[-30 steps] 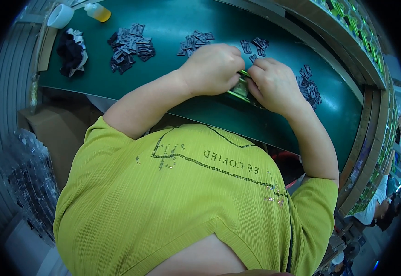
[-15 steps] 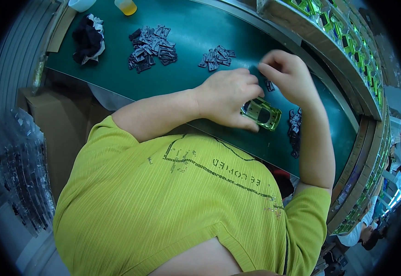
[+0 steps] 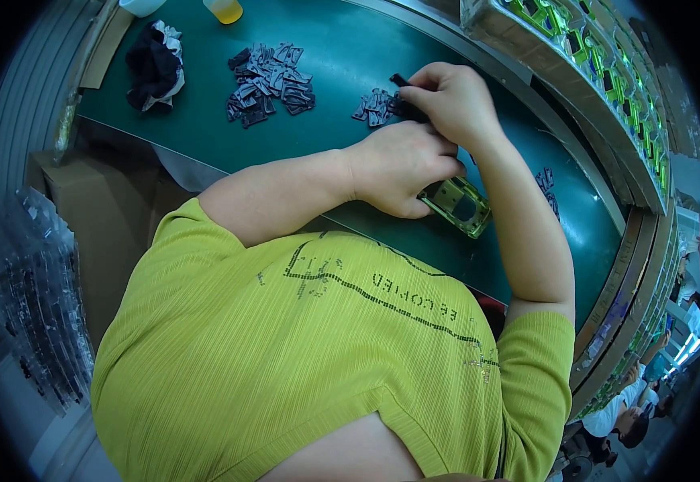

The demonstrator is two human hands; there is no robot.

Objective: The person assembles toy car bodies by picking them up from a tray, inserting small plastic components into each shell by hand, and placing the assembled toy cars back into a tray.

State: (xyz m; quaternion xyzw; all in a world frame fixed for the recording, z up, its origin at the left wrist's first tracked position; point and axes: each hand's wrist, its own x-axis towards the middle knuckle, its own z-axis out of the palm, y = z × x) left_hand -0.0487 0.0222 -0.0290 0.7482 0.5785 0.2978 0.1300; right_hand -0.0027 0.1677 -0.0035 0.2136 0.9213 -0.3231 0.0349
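My left hand (image 3: 404,169) is closed around one end of a green toy car body (image 3: 461,206), keeping it tilted just above the table. Its dark window area faces up. Past it, my right hand (image 3: 453,103) pinches a small dark plastic piece (image 3: 400,80) between thumb and fingertips. Directly under those fingertips lies a small pile of dark plastic pieces (image 3: 375,107), partly covered by the hand. Farther left sits a larger pile of the same dark pieces (image 3: 269,84).
More small dark parts (image 3: 547,189) lie beyond my right forearm. A black and white cloth (image 3: 155,66) and a cup of yellow liquid (image 3: 224,10) are at the far left of the green table (image 3: 334,48). Trays of green car bodies (image 3: 583,64) line the right side.
My right hand has moved left to the small pile and now pinches a dark piece. The car body in my left hand has turned and tilted slightly.
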